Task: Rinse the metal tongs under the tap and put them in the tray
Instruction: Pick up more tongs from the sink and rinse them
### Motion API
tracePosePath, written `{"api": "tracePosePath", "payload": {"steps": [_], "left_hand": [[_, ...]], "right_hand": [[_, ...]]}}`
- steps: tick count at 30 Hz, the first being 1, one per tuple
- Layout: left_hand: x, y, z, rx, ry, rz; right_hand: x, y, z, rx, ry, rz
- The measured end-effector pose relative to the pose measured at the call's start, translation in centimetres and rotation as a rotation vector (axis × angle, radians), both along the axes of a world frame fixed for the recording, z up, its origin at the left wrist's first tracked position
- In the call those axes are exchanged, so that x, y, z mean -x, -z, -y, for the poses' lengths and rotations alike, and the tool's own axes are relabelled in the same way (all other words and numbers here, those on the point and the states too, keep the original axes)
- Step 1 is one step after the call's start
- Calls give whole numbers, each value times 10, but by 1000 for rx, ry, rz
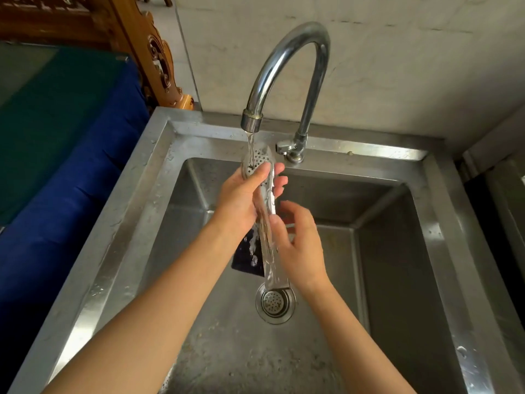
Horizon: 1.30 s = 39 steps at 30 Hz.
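Observation:
The metal tongs (268,240) hang lengthwise over the steel sink (159,166), their perforated head up under the running tap (251,120). Water streams down the tongs and drips off toward the drain. My left hand (241,199) wraps around the upper part just below the perforated head. My right hand (301,245) presses on the lower handle from the right, thumb and fingers against the metal. No tray is in view.
A round drain strainer (275,303) sits in the basin floor, with a dark flat patch (245,258) beside it. A blue and green covered surface (56,155) lies left of the sink. Carved wooden furniture (153,49) stands behind it. A tiled wall backs the tap.

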<state>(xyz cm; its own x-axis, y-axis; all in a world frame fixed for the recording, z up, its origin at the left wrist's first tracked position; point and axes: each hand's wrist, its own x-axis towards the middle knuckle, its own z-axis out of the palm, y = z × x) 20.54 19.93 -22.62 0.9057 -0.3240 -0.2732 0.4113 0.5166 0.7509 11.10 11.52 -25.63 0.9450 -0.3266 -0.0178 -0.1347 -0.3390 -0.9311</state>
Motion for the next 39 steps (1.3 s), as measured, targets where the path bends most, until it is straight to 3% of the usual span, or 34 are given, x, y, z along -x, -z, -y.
{"api": "tracePosePath", "payload": {"steps": [3,5,10,15,18,23,28,30,33,36,39], "left_hand": [[2,2,7,-88,-70,-20],[2,2,9,-34,-46,-16],[-5,1,-4,126,53,131],[-5,5,-7,78,-46,86],[0,4,-2,-11,-120,2],[8,5,14,-141,-144,-69],[5,3,3,87,87,136],[1,4,-3,129,130,194],[-3,3,-5,-5,68,151],[1,5,-5,-166,-1,67],[7,6,-3,-186,-18,65]], "right_hand": [[-5,-3,-9,48,-66,3],[-12,-6,-9,41,-39,-11],[-18,-14,-3,-438,-124,-112],[-15,-13,0,-622,-190,-168],[-15,-10,-2,-578,-215,-217],[-11,0,-10,-314,-225,-162],[-6,3,-1,-523,-232,-144],[-5,4,2,-488,-241,-162],[-7,4,5,-409,-263,-169],[-15,0,5,-481,-272,-141],[-25,-5,2,-490,-206,-104]]}}
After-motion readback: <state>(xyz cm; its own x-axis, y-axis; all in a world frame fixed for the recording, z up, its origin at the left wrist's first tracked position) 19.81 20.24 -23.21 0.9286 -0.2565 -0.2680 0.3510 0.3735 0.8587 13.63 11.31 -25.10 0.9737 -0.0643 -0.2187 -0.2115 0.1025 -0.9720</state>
